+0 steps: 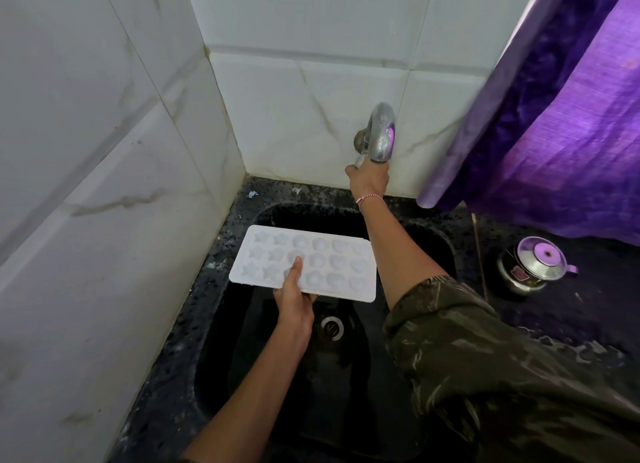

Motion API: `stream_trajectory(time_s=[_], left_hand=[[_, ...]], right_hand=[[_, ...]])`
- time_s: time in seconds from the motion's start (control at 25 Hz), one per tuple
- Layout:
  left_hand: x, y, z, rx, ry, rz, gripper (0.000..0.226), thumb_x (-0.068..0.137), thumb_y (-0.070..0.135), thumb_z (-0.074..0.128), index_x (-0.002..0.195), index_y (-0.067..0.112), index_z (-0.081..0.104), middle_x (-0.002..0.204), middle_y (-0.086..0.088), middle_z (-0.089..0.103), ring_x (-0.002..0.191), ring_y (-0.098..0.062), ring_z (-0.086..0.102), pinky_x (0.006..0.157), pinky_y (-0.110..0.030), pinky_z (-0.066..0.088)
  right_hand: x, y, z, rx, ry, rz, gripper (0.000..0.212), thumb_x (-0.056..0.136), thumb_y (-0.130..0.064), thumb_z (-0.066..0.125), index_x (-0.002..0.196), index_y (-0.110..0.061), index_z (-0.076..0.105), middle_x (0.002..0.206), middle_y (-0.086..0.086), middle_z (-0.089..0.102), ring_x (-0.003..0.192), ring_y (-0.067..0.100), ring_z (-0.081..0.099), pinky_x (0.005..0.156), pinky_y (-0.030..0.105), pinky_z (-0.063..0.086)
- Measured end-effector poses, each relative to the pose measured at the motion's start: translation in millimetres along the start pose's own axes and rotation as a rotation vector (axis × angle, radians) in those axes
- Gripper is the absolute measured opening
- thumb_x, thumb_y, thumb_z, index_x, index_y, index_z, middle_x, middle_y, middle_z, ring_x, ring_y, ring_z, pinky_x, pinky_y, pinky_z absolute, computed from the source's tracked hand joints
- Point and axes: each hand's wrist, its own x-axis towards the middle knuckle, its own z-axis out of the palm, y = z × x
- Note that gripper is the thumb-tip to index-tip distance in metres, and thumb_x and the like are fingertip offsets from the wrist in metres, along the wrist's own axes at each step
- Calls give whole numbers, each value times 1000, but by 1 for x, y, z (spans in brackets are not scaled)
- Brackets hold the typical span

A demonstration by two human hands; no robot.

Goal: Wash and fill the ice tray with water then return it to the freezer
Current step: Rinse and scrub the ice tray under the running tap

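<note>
So the white ice tray (311, 261) is held level over the black sink (440, 254), with the left hand (294, 303) pinching its near edge, thumb on top, fingers underneath. Right hand (369, 180) is up at the wall tap (381, 133), fingers curled round its lower part. A steel pot (533, 268) sits on the counter to the right.

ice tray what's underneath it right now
The ice tray is held over the black sink, with the drain just past its near edge. The left hand grips that edge, thumb on top; the sink floor directly beneath is covered.
</note>
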Motion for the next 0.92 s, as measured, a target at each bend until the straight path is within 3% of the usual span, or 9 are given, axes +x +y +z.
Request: stream_trajectory(time_s=[0.16, 0.24, 0.32, 0.44, 0.56, 0.76, 0.92], left_hand=[[-3, 2, 3, -5, -11, 29, 45, 85, 11, 67, 128, 14, 54, 117, -6, 67, 101, -23, 67, 68, -37, 59], [-5, 4, 4, -7, -16, 34, 39, 86, 10, 66, 123, 18, 55, 112, -4, 68, 97, -21, 67, 65, -36, 59], [-5, 5, 4, -12, -20, 38, 39, 87, 10, 65, 122, 20, 54, 112, -4, 67, 97, -20, 66, 69, -38, 58], [-6, 6, 4, -14, -10, 46, 44, 86, 10, 66, 126, 19, 52, 115, -5, 66, 100, -21, 65, 77, -42, 56], [-7, 8, 2, -19, 8, 65, 45, 86, 10, 67, 128, 16, 52, 116, -6, 66, 99, -21, 66, 75, -41, 56], [-13, 8, 3, 0, 23, 68, 40, 85, 11, 67, 123, 14, 56, 111, -5, 67, 93, -19, 67, 64, -34, 55], [-13, 13, 8, -9, 34, 90, 37, 85, 9, 67, 121, 14, 56, 108, -4, 66, 90, -19, 66, 66, -35, 55]], right_hand=[[1, 1, -5, -33, -113, -40, 50, 80, -19, 69, 119, 0, 44, 115, 17, 52, 98, 29, 56, 79, 23, 42], [-2, 4, -18, -30, -212, -54, 56, 76, -36, 73, 114, -8, 43, 114, 10, 47, 100, 22, 50, 88, 28, 45], [-23, 17, -33, -77, -203, -86, 62, 77, -50, 66, 117, -9, 44, 122, 11, 46, 111, 26, 47, 91, 30, 39], [-83, 48, -61, -161, -96, -175, 39, 92, -24, 54, 129, -13, 49, 129, 15, 40, 121, 33, 38, 98, 33, 34], [-132, 72, -72, -409, -116, -305, 33, 90, -7, 47, 113, -25, 63, 130, 7, 40, 121, 31, 34, 94, 37, 36], [-147, 85, -61, -731, -113, -420, 44, 86, 0, 46, 116, -26, 65, 143, 8, 37, 131, 34, 29, 103, 48, 27], [-142, 83, -60, -792, -128, -470, 44, 86, -1, 48, 119, -26, 64, 144, 10, 38, 132, 36, 30, 103, 50, 26]])
